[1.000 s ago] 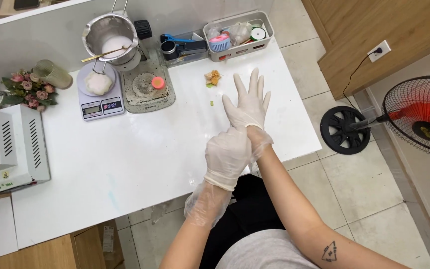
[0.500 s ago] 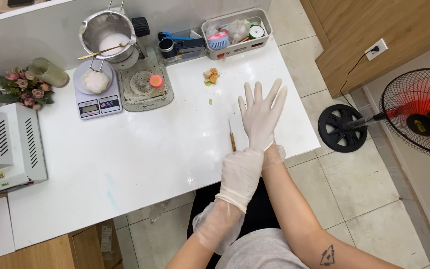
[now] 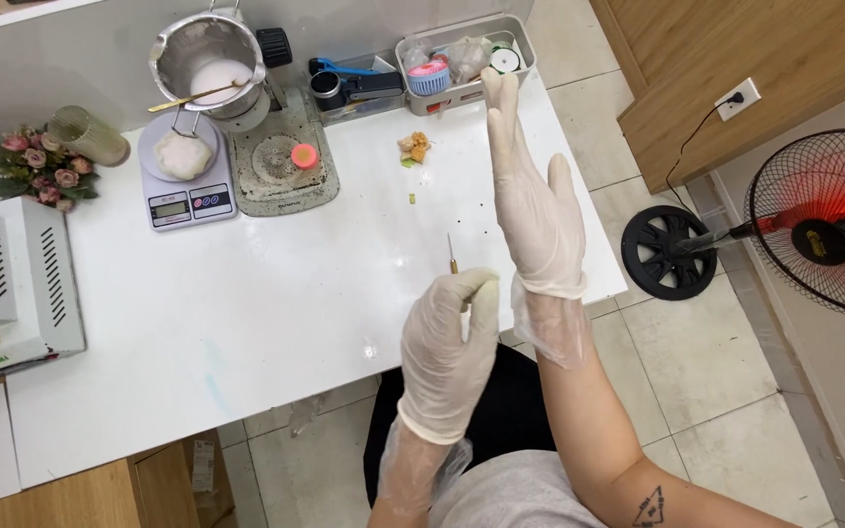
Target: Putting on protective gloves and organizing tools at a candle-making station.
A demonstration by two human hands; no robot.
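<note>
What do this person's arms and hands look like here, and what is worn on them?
Both hands wear thin, whitish, translucent disposable gloves. The left hand has a glove whose loose, crinkled, clearer cuff runs well up the forearm. The right hand has a glove ending in a similar wrinkled cuff just past the wrist. Both arms are otherwise bare, with no sleeves in view. The right arm carries a small dark triangular tattoo near the elbow.
</note>
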